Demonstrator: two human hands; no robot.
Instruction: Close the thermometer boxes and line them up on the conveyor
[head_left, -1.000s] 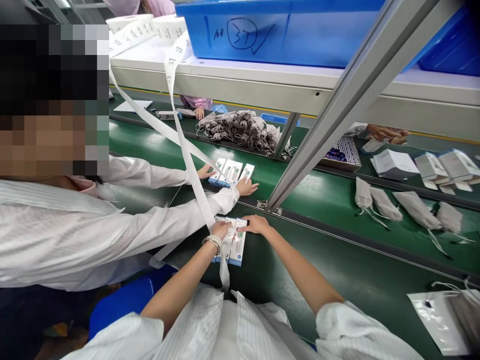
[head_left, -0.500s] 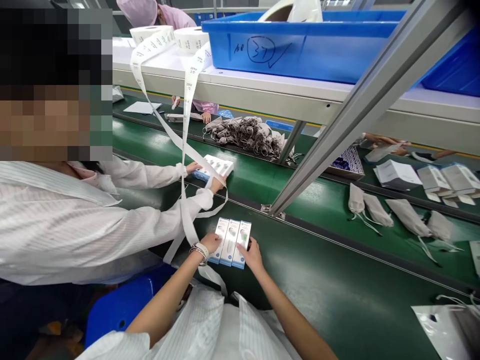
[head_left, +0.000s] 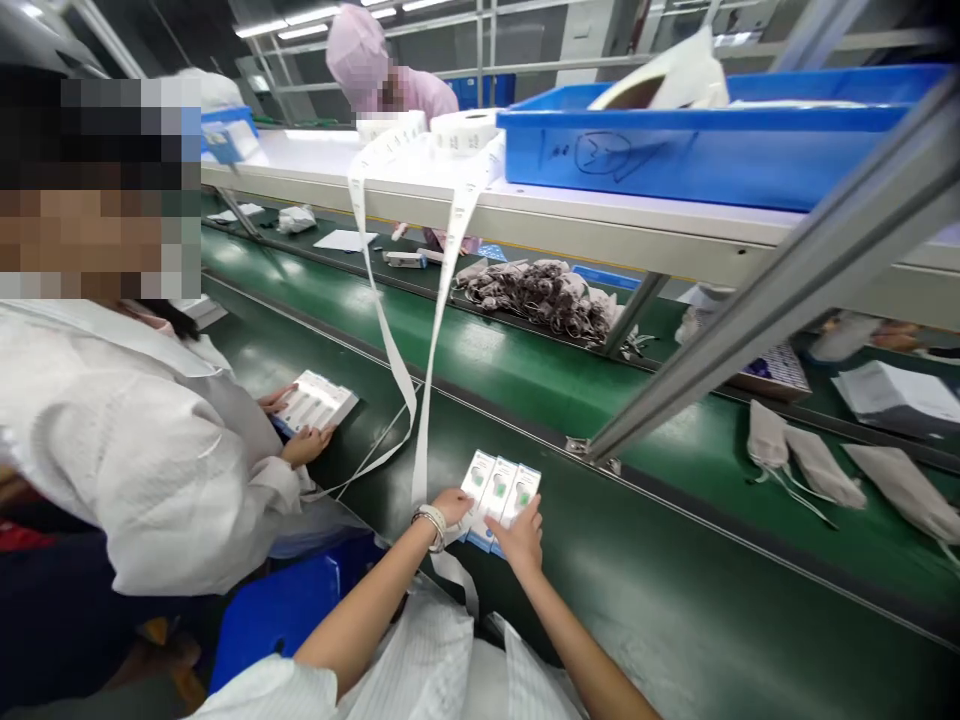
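Holding three white boxes (head_left: 500, 492) side by side near the worktop's (head_left: 660, 570) front edge, with left hand (head_left: 452, 508) gripping the left side and right hand (head_left: 523, 540) the right. Impossible to tell whether resting or lifted. Beside the left wrist, white label strip (head_left: 421, 460).

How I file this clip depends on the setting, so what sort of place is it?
Most likely a factory packing line: three slim white boxes lie side by side on the green work surface, grey drawstring pouches are heaped beyond, and rolls of printed labels stand on a shelf.
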